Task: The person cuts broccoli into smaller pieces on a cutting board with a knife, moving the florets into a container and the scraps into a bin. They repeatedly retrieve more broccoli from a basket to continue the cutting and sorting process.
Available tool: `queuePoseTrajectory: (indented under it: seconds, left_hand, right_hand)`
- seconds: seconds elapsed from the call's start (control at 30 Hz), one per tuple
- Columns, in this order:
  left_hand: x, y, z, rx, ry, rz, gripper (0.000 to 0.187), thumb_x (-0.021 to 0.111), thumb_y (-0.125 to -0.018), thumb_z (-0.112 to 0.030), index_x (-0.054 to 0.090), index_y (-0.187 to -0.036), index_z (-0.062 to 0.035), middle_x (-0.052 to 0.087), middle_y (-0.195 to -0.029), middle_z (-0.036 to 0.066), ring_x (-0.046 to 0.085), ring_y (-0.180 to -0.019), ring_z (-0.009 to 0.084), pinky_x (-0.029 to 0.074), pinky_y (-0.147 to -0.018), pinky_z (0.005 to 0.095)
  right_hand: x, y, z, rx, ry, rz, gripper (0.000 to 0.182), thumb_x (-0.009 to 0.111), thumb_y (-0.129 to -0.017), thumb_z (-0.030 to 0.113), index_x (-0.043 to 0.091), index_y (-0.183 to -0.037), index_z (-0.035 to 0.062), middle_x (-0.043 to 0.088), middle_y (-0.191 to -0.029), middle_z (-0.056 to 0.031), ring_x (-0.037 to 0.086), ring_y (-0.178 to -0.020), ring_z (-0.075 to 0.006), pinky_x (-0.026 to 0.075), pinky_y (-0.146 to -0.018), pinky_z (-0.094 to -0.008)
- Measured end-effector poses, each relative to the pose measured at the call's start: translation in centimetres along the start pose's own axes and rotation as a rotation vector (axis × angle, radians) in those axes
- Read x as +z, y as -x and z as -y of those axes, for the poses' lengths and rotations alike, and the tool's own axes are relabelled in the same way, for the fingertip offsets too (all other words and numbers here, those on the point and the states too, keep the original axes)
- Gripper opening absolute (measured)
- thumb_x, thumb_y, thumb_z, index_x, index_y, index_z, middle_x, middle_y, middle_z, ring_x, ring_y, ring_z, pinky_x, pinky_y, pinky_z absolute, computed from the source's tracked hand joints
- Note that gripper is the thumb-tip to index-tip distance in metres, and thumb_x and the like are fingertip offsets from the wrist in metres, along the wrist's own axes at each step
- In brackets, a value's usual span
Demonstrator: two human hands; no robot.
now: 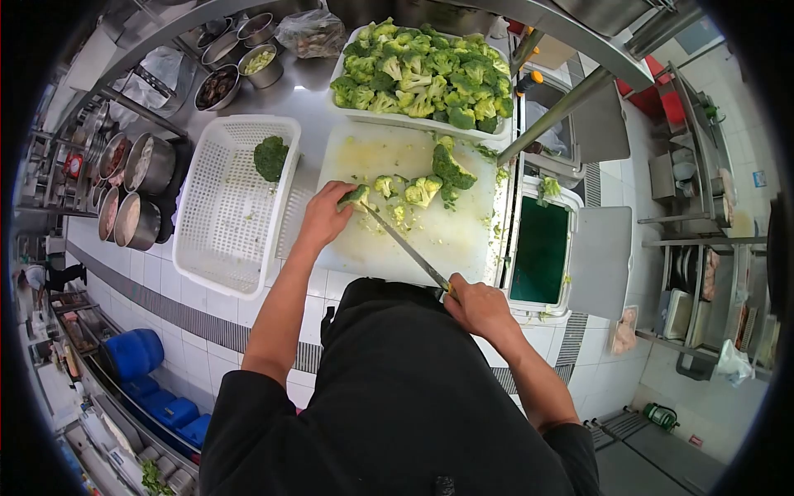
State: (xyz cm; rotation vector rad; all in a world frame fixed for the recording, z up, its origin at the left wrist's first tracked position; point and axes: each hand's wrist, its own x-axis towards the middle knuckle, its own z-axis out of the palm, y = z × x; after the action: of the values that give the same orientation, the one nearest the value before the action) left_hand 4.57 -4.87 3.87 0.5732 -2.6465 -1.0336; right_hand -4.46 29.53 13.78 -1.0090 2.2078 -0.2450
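My right hand (478,304) is wrapped round the handle of a long knife (410,250). Its blade runs up and left across the white cutting board (447,240). At the blade's tip, my left hand (327,213) grips a broccoli floret (356,196) near the board's left edge. Right of that floret lie a small floret (385,186) and a larger cut piece (423,191). A dark green broccoli chunk (452,164) rests farther right. Crumbs and small bits are scattered on the board.
A tub heaped with broccoli florets (422,74) stands behind the board. To the left is a white perforated basket (236,227) with one broccoli head (270,159) in it. An open bin with a green inside (542,252) stands at the right. Metal pots (149,165) are farther left.
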Motion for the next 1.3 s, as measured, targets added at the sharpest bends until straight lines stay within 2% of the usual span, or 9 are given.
queuePoseTrajectory:
  seconds: [0.3,0.37,0.5,0.67,0.83,0.93,1.03,1.1,1.3]
  left_hand:
    - [1.4,0.0,0.7,-0.102,0.010,-0.118,0.038,0.072,-0.086,-0.018,0.073,-0.121,-0.0046,0.068,-0.119,0.014,0.067,-0.108,0.0352,0.054,-0.095,0.0409]
    - [1.4,0.0,0.9,-0.098,0.016,-0.116,0.039,0.071,-0.085,-0.017,0.073,-0.122,-0.0055,0.068,-0.119,0.014,0.067,-0.108,0.0349,0.054,-0.094,0.0405]
    - [1.7,0.0,0.9,-0.095,-0.006,-0.100,0.046,0.069,-0.081,-0.012,0.073,-0.127,-0.0095,0.066,-0.114,0.013,0.065,-0.107,0.0335,0.053,-0.093,0.0397]
    - [-0.3,0.2,2.0,-0.063,-0.031,-0.010,0.049,0.067,-0.080,-0.009,0.074,-0.128,-0.0128,0.064,-0.112,0.012,0.064,-0.106,0.0318,0.053,-0.093,0.0391]
    - [-2.6,-1.0,1.3,-0.033,-0.006,0.025,0.052,0.065,-0.081,-0.009,0.072,-0.132,-0.0158,0.061,-0.120,0.012,0.063,-0.108,0.0304,0.052,-0.095,0.0396]
    - [-1.7,-2.8,-1.9,0.131,-0.129,0.126,0.059,0.064,-0.080,-0.008,0.068,-0.138,-0.0204,0.059,-0.126,0.011,0.061,-0.115,0.0321,0.052,-0.097,0.0418]
    - [0.1,-4.2,-3.4,0.189,-0.326,0.326,0.058,0.063,-0.080,-0.007,0.067,-0.136,-0.0217,0.057,-0.131,0.011,0.058,-0.120,0.0353,0.052,-0.100,0.0440]
    - [1.4,-5.9,-3.3,0.108,-0.409,0.463,0.046,0.068,-0.081,-0.009,0.071,-0.127,-0.0178,0.056,-0.137,0.010,0.056,-0.125,0.0354,0.050,-0.104,0.0440]
    - [1.3,-8.8,-2.7,0.112,-0.118,0.350,0.031,0.071,-0.084,-0.010,0.073,-0.114,-0.0135,0.061,-0.128,0.009,0.060,-0.120,0.0341,0.050,-0.104,0.0423]
  right_hand:
    - [3.5,-3.8,0.4,-0.065,0.117,-0.140,0.022,0.059,-0.097,0.023,0.055,-0.103,0.0014,0.071,-0.075,-0.0212,0.073,-0.070,-0.0404,0.058,-0.065,-0.0539]
    - [4.1,-4.8,-0.1,-0.044,0.090,-0.121,0.026,0.057,-0.101,0.026,0.051,-0.103,0.0001,0.071,-0.078,-0.0218,0.072,-0.075,-0.0440,0.057,-0.070,-0.0560]
    - [3.9,-5.6,0.2,-0.072,0.131,-0.174,0.023,0.056,-0.098,0.022,0.055,-0.103,0.0003,0.072,-0.079,-0.0227,0.074,-0.074,-0.0407,0.059,-0.068,-0.0526]
    - [1.8,-4.4,-1.3,-0.003,0.029,0.046,0.030,0.055,-0.100,0.030,0.055,-0.110,0.0018,0.074,-0.094,-0.0238,0.072,-0.089,-0.0457,0.056,-0.082,-0.0567]
    - [2.0,-1.4,-2.5,0.009,0.049,0.013,0.033,0.057,-0.099,0.035,0.056,-0.109,0.0036,0.073,-0.090,-0.0236,0.072,-0.088,-0.0447,0.055,-0.079,-0.0567]
    - [1.7,0.8,-2.5,0.037,0.000,-0.020,0.032,0.059,-0.099,0.036,0.057,-0.110,0.0063,0.072,-0.086,-0.0235,0.071,-0.086,-0.0453,0.055,-0.078,-0.0562]
    - [1.5,2.5,-3.0,0.111,-0.094,-0.005,0.031,0.061,-0.098,0.037,0.057,-0.109,0.0080,0.071,-0.085,-0.0231,0.069,-0.084,-0.0467,0.053,-0.075,-0.0569]
    - [1.6,3.6,-3.5,0.129,-0.124,-0.034,0.031,0.061,-0.098,0.037,0.058,-0.109,0.0081,0.071,-0.086,-0.0234,0.069,-0.084,-0.0469,0.052,-0.075,-0.0571]
    - [2.6,6.7,-4.8,0.278,-0.295,-0.098,0.038,0.060,-0.097,0.041,0.059,-0.116,0.0077,0.071,-0.089,-0.0263,0.068,-0.089,-0.0488,0.052,-0.079,-0.0568]
